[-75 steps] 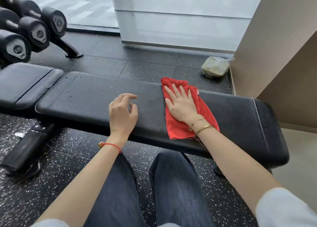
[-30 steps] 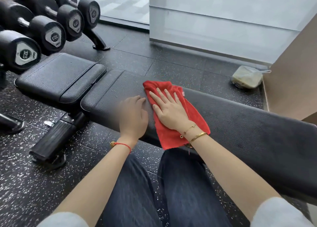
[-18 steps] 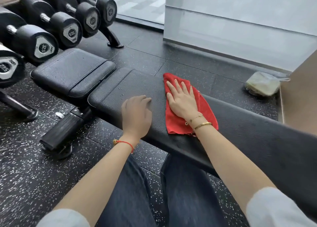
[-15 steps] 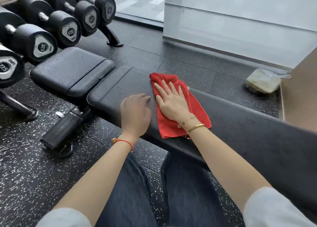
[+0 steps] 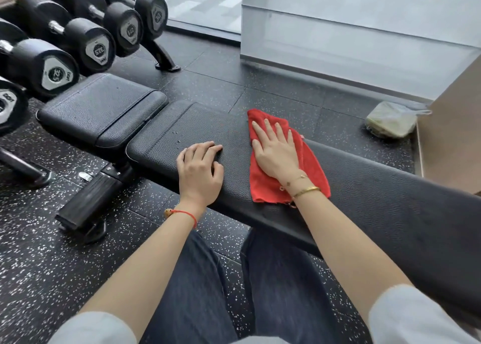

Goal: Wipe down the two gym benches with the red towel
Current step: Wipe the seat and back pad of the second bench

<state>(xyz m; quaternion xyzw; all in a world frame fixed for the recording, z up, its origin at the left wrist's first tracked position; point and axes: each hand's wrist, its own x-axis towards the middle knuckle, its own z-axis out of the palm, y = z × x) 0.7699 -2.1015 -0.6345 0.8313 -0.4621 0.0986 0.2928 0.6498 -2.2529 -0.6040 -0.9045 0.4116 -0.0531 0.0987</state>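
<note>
1. Pressing the red towel (image 5: 263,185) flat on the long black back pad (image 5: 377,187) of the gym bench, the right hand (image 5: 277,153) lies with its palm down and its fingers spread. It does not close any grip around the cloth; it only holds it down on the surface.
2. Compared with half a second ago, the towel and the right hand are now a little more to the right along the pad, away from the left hand (image 5: 200,169). The stroke goes back and forth, so I judge that the wiping is in the middle of its work.
3. The left hand rests on the near part of the pad with the fingers lightly curled and holds nothing. It has stayed at nearly the same place and seems to steady the body.
4. Some small drops (image 5: 178,140) are visible on the pad near its left end, just beyond the left hand. This part, and also the separate seat pad (image 5: 101,109) beside the dumbbells (image 5: 62,67), probably needs wiping later.
5. A second bench is not in view, so most of the task seems to remain.
</note>
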